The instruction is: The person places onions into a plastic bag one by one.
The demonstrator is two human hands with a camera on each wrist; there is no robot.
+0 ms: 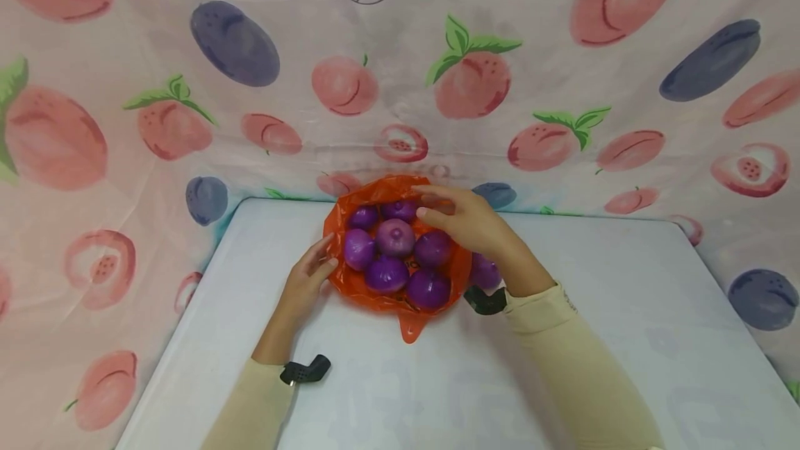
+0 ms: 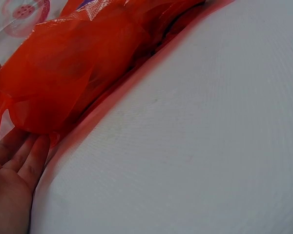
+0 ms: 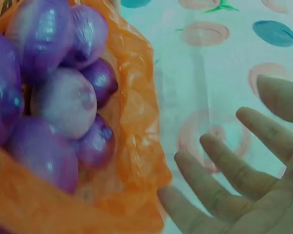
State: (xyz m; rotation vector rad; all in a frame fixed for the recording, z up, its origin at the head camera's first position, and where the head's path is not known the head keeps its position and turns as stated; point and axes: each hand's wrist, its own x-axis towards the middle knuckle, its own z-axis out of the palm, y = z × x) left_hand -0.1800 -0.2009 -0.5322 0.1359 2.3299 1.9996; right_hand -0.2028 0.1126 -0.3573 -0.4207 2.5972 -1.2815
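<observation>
An orange plastic bag [image 1: 369, 301] stands with its mouth wide and its rim spread, holding several purple onions [image 1: 386, 274]. One onion in the middle [image 1: 396, 237] is paler than the others. My left hand [image 1: 303, 283] is at the bag's left side; in the left wrist view its straight fingers [image 2: 35, 163] touch the lower edge of the orange plastic. Over the bag's right back rim reaches my right hand [image 1: 465, 217]. The right wrist view shows its fingers [image 3: 215, 195] spread beside the rim, holding nothing.
Another purple onion [image 1: 485, 271] lies outside the bag on the right, partly hidden by the bag and my right wrist. The white table [image 1: 625, 311] meets a fruit-printed cloth [image 1: 387, 33] at its back and sides. Each wrist wears a black camera mount [image 1: 306, 371].
</observation>
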